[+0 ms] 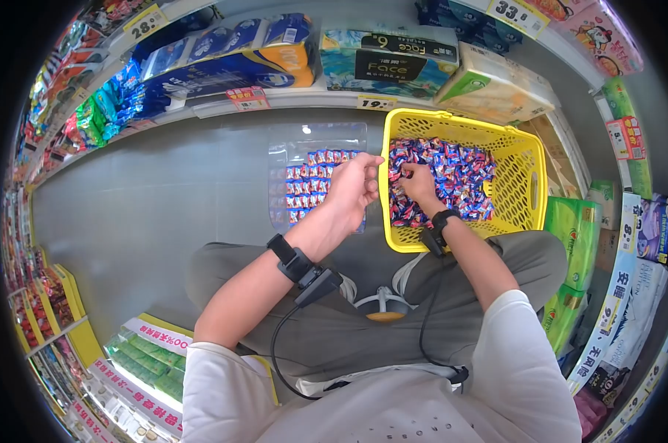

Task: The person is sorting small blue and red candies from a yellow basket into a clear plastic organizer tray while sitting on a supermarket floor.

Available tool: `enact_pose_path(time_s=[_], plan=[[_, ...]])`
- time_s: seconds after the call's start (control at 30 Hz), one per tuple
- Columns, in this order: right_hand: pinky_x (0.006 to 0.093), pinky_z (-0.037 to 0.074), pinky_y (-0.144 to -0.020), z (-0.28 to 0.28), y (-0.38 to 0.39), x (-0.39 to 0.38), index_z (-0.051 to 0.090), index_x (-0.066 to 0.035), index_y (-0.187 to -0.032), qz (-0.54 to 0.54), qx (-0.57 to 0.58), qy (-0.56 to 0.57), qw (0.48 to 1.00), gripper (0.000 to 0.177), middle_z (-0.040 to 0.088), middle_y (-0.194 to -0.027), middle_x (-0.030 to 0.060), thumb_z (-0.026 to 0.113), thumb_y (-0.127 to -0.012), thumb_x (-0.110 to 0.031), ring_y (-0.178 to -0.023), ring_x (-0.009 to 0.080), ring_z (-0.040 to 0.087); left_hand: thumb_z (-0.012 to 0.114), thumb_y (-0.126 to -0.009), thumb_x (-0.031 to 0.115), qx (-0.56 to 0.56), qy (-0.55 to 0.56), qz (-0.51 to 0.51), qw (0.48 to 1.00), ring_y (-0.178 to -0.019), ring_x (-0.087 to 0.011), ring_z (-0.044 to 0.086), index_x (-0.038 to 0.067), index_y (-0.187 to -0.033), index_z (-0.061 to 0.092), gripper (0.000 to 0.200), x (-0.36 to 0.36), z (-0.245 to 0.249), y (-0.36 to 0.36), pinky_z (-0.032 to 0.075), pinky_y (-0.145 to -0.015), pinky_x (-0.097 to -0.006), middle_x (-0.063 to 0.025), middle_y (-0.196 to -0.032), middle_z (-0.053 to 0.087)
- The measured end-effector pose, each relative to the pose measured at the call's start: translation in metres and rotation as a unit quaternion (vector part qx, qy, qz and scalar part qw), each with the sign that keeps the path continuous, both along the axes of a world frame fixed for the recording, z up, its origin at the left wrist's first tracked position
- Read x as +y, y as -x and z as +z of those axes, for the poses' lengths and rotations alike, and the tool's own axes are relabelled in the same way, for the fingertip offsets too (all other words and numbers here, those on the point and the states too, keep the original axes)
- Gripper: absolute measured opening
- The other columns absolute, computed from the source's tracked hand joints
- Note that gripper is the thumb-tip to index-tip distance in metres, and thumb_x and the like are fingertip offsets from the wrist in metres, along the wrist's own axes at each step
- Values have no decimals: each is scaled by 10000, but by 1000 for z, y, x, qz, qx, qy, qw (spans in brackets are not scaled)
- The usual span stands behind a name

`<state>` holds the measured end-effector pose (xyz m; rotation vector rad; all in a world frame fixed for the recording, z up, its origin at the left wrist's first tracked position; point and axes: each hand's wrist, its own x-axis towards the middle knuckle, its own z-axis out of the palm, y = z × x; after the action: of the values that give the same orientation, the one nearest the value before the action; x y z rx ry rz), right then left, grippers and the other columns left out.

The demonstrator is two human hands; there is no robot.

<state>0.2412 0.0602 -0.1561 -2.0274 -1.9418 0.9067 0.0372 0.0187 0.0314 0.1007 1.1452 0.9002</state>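
My left hand (354, 183) is over the right side of a clear plastic tray (278, 140), close to the basket's left rim. Its fingers are curled in, and what they hold, if anything, is hidden. Small blue-and-red wrapped candies (308, 185) lie in neat rows in the tray. Inside a yellow plastic basket (522, 173), many more loose wrapped candies (459, 173) are heaped. My right hand (422, 184) reaches into that heap at the left, its fingers pinched on what looks like a wrapped candy.
Packs of tissue (389, 63) line the low shelf (326, 100) ahead. Green packages (574, 232) stand close on the basket's right. Grey floor (142, 188) stretches to the left, with shelves of snack packets (49, 295) beyond. My crossed legs (275, 273) border the tray and basket.
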Motion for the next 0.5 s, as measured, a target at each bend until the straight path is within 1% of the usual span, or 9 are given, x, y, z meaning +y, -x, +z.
enact_pose_path(time_s=[0.03,0.07,0.1,0.13,0.17,0.23,0.3,0.4,0.5], plan=[[367,511,-899,7,4,-2,706,-27,-1067,0,0,0,1000,343,686,-1038,156,733,-738,-119,-1027,293,644,576,-916,247,7,-2,3,1000,-640,-64,461,99,-979,629,170,1,-1,0,402,-617,-259,80,-707,507],[346,520,-838,15,5,-3,707,-23,-1038,-124,117,65,983,295,691,-1004,127,728,-756,-106,-948,253,654,572,-917,243,14,-3,6,1000,-639,-65,463,93,-983,630,174,2,-1,0,406,-615,-265,80,-707,508],[325,529,-778,32,8,-5,709,-20,-1009,-244,229,128,933,246,697,-971,98,722,-775,-94,-868,213,665,572,-917,243,12,-3,7,1000,-639,-65,463,93,-983,630,174,2,-3,0,406,-615,-265,80,-707,508],[279,501,-674,49,11,-10,693,-15,-961,-274,294,158,902,154,693,-912,54,700,-819,-76,-777,127,632,584,-917,243,23,-3,4,1000,-649,-70,478,93,-994,630,175,3,-5,0,417,-620,-272,70,-730,521],[274,475,-624,73,13,-16,642,-18,-1044,-280,360,198,868,201,681,-943,56,678,-853,-67,-761,118,610,596,-917,242,35,-3,1,999,-659,-75,493,92,-1005,630,177,2,-6,1,427,-625,-279,60,-754,535],[253,459,-637,108,19,-29,567,-25,-1165,-303,433,208,823,289,671,-978,52,654,-892,-60,-772,107,595,613,-917,230,63,-3,-1,998,-683,-85,520,94,-1020,630,172,-2,-4,-4,442,-640,-278,42,-803,559],[241,455,-651,147,27,-40,544,-25,-1199,-302,470,205,804,314,666,-989,47,645,-904,-57,-779,100,587,629,-916,218,91,-4,-4,996,-708,-94,547,96,-1035,629,171,-6,-7,-7,456,-654,-277,24,-852,583],[223,445,-674,156,31,-47,531,-22,-1226,-272,536,200,773,323,662,-998,37,631,-921,-51,-792,82,575,688,-913,216,60,-10,-72,996,-820,-120,609,88,-1083,624,222,-9,-17,-9,508,-738,-279,-22,-986,630],[211,434,-673,153,35,-49,547,-25,-1226,-245,580,201,750,313,665,-1001,24,619,-922,-45,-799,65,571,716,-901,185,38,-35,-102,993,-897,-124,623,67,-1093,618,246,-12,-26,-14,525,-790,-280,-41,-1022,645]])
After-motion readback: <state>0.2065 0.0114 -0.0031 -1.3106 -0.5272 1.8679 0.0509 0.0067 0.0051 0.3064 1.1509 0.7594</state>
